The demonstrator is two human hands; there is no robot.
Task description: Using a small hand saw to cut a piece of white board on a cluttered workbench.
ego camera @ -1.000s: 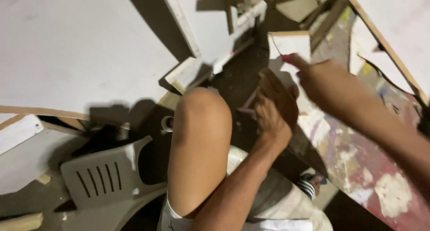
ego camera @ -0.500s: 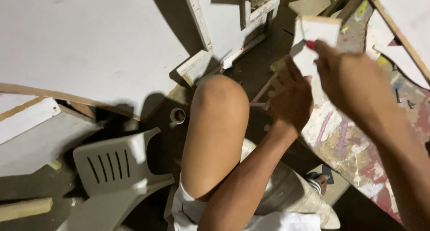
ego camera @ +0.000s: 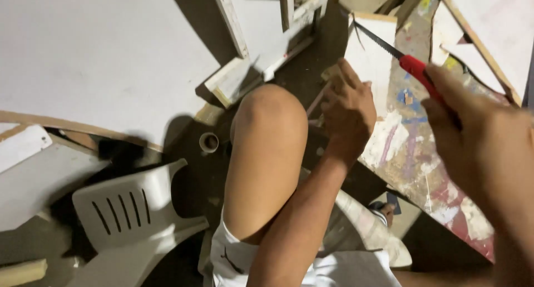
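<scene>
My right hand grips the red handle of a small hand saw. Its thin dark blade slants up to the left across a white board piece with a pale wood edge. My left hand rests against that board's left side, fingers pressed on it, just past my bent knee. The board lies on a paint-stained panel.
A large white sheet fills the upper left. White framed offcuts lie behind my knee. A small tape roll sits on the dark floor. A grey plastic chair stands lower left. More boards lean at upper right.
My right hand has drawn back toward me and to the right, so the saw's red handle and blade now show. My left hand has stayed on the board.
</scene>
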